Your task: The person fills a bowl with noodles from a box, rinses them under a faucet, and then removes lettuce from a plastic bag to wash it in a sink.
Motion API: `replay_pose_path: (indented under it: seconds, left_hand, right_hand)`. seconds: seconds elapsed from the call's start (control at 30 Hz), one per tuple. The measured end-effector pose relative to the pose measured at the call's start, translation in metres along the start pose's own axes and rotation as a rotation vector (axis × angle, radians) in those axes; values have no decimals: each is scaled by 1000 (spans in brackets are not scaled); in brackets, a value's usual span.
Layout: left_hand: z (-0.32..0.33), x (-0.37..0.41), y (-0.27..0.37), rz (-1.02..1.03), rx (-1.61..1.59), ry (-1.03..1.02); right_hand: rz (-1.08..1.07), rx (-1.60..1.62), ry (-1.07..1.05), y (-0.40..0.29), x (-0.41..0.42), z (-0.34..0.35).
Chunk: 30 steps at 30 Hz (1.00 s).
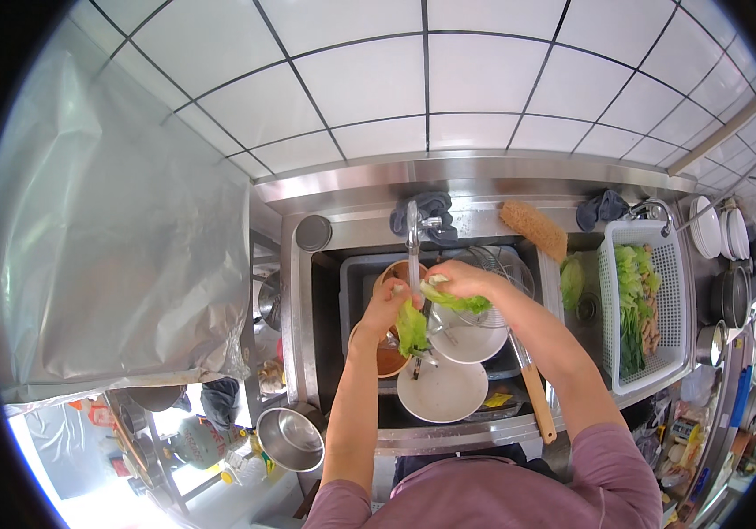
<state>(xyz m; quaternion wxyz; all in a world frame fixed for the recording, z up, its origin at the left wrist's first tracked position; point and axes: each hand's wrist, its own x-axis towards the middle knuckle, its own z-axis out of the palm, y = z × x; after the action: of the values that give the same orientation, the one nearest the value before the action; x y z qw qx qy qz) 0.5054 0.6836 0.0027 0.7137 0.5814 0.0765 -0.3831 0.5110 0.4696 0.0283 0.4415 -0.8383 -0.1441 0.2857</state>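
My left hand (384, 307) grips a green lettuce leaf (411, 330) that hangs down on the left of the faucet (412, 228). In my right hand (461, 279) is another piece of lettuce (459, 302), held just right of the spout. Water runs from the faucet between the two hands. Below them, white bowls (443, 393) and a brown bowl (391, 364) sit in the sink over a grey plastic tub (358, 281). A wire strainer (510, 268) lies behind my right forearm, and its wooden handle (538, 403) reaches over the sink's front edge.
At right, a white plastic basket (672, 317) holds leafy greens (631, 297) and ginger-like roots. One lettuce piece (571, 281) lies in the second basin. A loofah-like sponge (533, 228), dark cloths (601, 208) and a round lid (314, 233) rest along the ledge. A metal pot (290, 438) stands at left.
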Motion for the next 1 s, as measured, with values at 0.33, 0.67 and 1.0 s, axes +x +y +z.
replay_pose_path:
  seconds: [0.33,0.67,1.0]
  left_hand:
    - [5,3,3,137,656,165]
    - [15,-6,22,166,753,80]
    - [8,5,27,147,757,103]
  right_hand:
    - [37,172,36,-6,1,22]
    - [49,103,311,5,11,47]
    - [98,89,615,-6,3,11]
